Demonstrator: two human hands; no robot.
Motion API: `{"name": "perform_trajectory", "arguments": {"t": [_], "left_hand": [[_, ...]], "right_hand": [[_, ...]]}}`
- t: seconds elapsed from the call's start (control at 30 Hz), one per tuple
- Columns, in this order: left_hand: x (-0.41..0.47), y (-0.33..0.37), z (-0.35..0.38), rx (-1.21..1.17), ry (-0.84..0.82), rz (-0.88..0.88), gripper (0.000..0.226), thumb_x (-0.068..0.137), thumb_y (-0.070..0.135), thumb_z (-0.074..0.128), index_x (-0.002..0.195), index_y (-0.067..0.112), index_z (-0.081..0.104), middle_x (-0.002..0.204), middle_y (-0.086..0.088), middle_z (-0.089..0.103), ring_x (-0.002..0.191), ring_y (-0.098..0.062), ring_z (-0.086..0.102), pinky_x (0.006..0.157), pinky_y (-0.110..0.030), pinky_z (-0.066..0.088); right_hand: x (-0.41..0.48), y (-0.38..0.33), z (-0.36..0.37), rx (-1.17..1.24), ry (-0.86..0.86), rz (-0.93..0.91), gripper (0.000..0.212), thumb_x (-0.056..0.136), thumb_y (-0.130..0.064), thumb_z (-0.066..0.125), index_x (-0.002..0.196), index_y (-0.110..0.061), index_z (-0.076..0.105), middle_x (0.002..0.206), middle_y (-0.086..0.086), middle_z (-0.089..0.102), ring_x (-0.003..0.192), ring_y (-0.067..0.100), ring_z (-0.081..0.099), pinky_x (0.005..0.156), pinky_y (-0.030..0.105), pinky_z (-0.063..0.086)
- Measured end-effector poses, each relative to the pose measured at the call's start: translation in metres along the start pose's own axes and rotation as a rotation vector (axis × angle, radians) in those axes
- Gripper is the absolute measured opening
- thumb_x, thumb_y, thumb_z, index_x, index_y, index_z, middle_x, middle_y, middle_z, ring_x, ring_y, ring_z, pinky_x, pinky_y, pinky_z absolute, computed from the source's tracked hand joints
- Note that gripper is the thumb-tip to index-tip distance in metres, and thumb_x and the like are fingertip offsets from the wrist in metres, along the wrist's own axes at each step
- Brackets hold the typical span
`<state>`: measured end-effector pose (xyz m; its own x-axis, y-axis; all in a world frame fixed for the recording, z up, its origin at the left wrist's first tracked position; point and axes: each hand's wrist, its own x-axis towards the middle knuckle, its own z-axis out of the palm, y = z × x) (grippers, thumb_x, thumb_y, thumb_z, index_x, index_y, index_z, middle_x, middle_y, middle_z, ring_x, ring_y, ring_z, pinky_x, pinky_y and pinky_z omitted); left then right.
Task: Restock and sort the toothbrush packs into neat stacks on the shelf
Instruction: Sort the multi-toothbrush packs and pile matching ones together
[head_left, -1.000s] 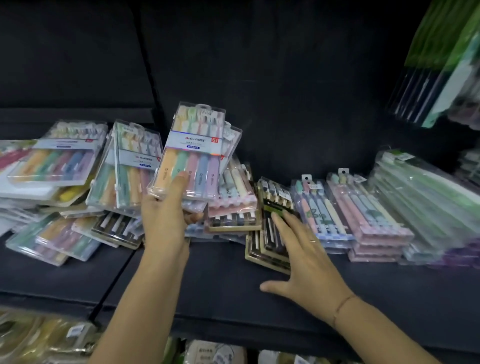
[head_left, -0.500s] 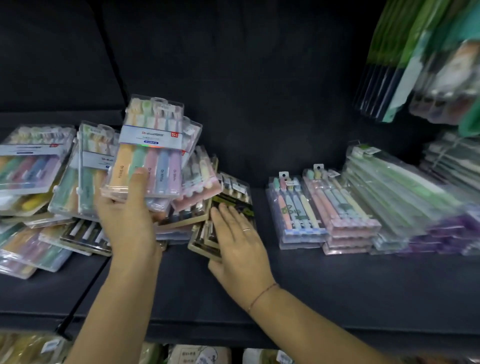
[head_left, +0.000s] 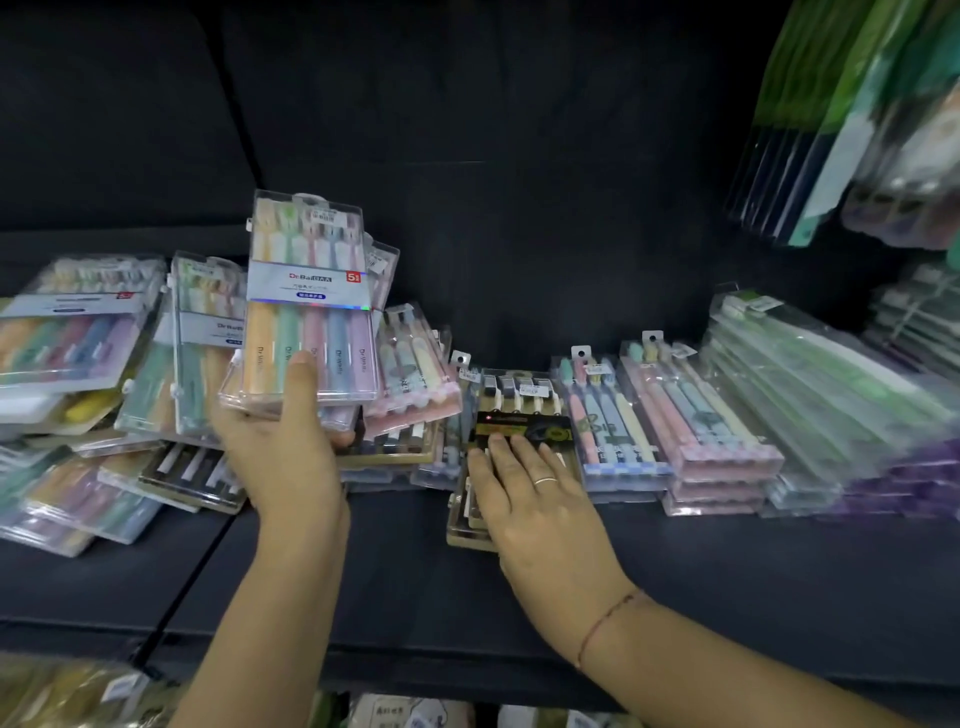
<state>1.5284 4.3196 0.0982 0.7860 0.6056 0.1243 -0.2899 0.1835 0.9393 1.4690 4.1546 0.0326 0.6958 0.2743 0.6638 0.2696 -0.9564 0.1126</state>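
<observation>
My left hand (head_left: 280, 447) grips a small bunch of clear five-brush packs (head_left: 306, 306) with pastel handles, lifted above the shelf, thumb on the front. My right hand (head_left: 530, 488) lies flat, fingers straight, on a stack of black-and-gold toothbrush packs (head_left: 514, 410) on the dark shelf (head_left: 727, 582). That stack stands close against a blue pack stack (head_left: 608, 426) on its right.
A jumbled heap of mixed packs (head_left: 93, 364) fills the shelf's left part. Pink packs (head_left: 711, 431) and long green and purple packs (head_left: 831, 405) are stacked at the right. More packs hang at the upper right (head_left: 857, 104). A lower shelf holds goods (head_left: 67, 696).
My right hand has slid the black-and-gold stack rightwards, up against the blue stack. My left hand keeps holding the pastel packs in the same raised place.
</observation>
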Motion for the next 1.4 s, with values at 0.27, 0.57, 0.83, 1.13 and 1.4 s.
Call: {"name": "perform_trajectory", "arguments": {"t": [0.27,0.57,0.83,1.13,1.4], "left_hand": [[0.004,0.001,-0.005,-0.007,0.000,-0.013,0.053,0.089,0.038,0.068,0.132,0.014,0.049,0.108,0.006,0.066,0.081,-0.012,0.064,0.060,-0.026,0.051],[-0.001,0.003,-0.003,-0.006,0.006,-0.030,0.051,0.091,0.036,0.067,0.131,0.013,0.047,0.107,0.010,0.063,0.078,-0.006,0.062,0.059,-0.022,0.051],[-0.003,0.009,-0.002,-0.017,0.013,-0.034,0.053,0.091,0.035,0.067,0.133,0.011,0.046,0.110,0.006,0.063,0.076,-0.011,0.061,0.051,-0.019,0.048],[-0.002,0.005,-0.005,-0.004,0.001,-0.059,0.055,0.089,0.039,0.067,0.132,0.012,0.045,0.103,0.010,0.060,0.068,-0.013,0.057,0.051,-0.019,0.048],[-0.002,0.003,-0.007,0.001,-0.017,-0.051,0.066,0.089,0.040,0.068,0.141,0.011,0.040,0.107,0.008,0.061,0.046,-0.003,0.050,0.050,-0.020,0.047]], "right_hand": [[-0.015,0.001,-0.042,-0.096,-0.047,-0.191,0.037,0.079,-0.013,0.054,0.109,-0.008,0.074,0.110,0.015,0.072,0.102,0.031,0.070,0.089,0.046,0.056],[0.008,0.037,-0.010,-0.042,-0.045,-0.300,0.049,0.078,-0.008,0.038,0.111,-0.006,0.073,0.112,0.013,0.072,0.102,0.029,0.069,0.090,0.043,0.055],[0.027,0.004,0.008,0.161,-0.190,-0.057,0.081,0.042,-0.006,0.083,0.121,-0.002,0.066,0.123,0.014,0.067,0.110,0.030,0.066,0.094,0.046,0.054],[-0.017,0.023,-0.006,0.048,-0.217,-0.050,0.051,0.079,-0.008,0.041,0.123,0.000,0.065,0.124,0.017,0.066,0.112,0.032,0.065,0.093,0.052,0.053],[0.024,0.030,0.023,-0.011,-0.462,0.068,0.089,0.029,-0.007,0.087,0.115,0.007,0.066,0.111,0.027,0.068,0.097,0.039,0.070,0.074,0.047,0.060]]}}
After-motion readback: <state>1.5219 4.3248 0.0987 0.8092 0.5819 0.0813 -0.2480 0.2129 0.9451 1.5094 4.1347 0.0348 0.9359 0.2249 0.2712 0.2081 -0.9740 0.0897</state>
